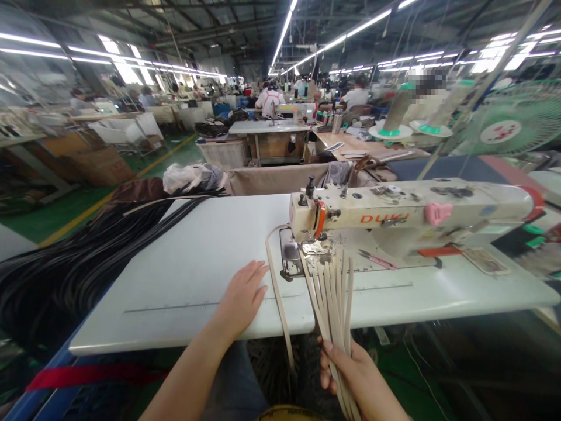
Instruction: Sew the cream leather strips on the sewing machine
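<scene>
Those cream straps [333, 292] looked light and floppy, best gathered near the machine [394, 219]; right hand [357, 380] pinched the bundle, left hand [243, 295] lay spread on the tabletop [184, 275].

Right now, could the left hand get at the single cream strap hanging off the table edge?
Probably yes: the left hand lies flat on the table beside the cream strap, with nothing between them.
</scene>
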A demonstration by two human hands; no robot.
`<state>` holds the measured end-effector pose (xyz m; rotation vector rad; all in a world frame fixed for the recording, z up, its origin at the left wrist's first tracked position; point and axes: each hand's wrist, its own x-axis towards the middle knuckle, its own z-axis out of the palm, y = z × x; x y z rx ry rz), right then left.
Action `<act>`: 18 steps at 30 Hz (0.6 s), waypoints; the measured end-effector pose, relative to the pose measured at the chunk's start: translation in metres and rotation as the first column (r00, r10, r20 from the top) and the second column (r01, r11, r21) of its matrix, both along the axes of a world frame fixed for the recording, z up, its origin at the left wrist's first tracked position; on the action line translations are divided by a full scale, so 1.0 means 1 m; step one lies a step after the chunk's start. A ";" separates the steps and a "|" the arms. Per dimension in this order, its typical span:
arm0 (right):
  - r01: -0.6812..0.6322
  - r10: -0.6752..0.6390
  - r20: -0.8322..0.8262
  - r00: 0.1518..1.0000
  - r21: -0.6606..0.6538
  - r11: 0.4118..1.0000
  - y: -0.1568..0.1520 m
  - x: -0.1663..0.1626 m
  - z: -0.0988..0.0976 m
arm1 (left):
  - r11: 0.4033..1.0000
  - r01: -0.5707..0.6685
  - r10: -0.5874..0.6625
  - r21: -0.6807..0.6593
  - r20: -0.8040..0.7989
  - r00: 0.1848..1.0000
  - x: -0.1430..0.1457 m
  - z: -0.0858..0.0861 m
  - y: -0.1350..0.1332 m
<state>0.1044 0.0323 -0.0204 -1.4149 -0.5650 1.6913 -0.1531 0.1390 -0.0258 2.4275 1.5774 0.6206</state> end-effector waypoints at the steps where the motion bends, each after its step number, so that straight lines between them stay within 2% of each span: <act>1: -0.002 0.002 0.013 1.000 -0.003 1.000 0.000 0.000 -0.001 | 1.000 0.028 -0.028 0.000 -0.095 0.995 0.000 -0.001 -0.001; 3: -0.009 0.009 0.032 0.999 -0.007 1.000 -0.001 0.001 -0.003 | 0.998 0.063 -0.063 -0.008 -0.245 0.968 -0.003 -0.005 -0.001; 5: -0.019 0.019 0.043 0.999 0.002 1.000 -0.002 0.002 -0.002 | 0.999 0.033 -0.032 -0.003 -0.337 0.941 -0.013 -0.007 0.004; 9: -0.020 0.018 0.055 0.998 0.029 0.999 -0.005 0.003 0.002 | 0.980 -0.197 0.175 -0.006 -0.435 0.883 -0.064 -0.007 0.026; 13: -0.006 0.004 0.077 0.997 0.019 1.000 -0.008 0.004 0.005 | 0.876 -0.482 0.421 -0.005 -0.481 0.769 -0.141 -0.005 0.034; 16: -0.035 0.035 0.090 0.995 -0.002 0.999 -0.008 0.006 0.004 | 0.773 -0.634 0.555 0.011 -0.494 0.669 -0.186 -0.006 0.019; 18: -0.071 0.072 0.094 0.993 -0.017 0.997 -0.006 0.009 0.002 | 0.734 -0.678 0.599 0.021 -0.490 0.633 -0.206 -0.008 0.001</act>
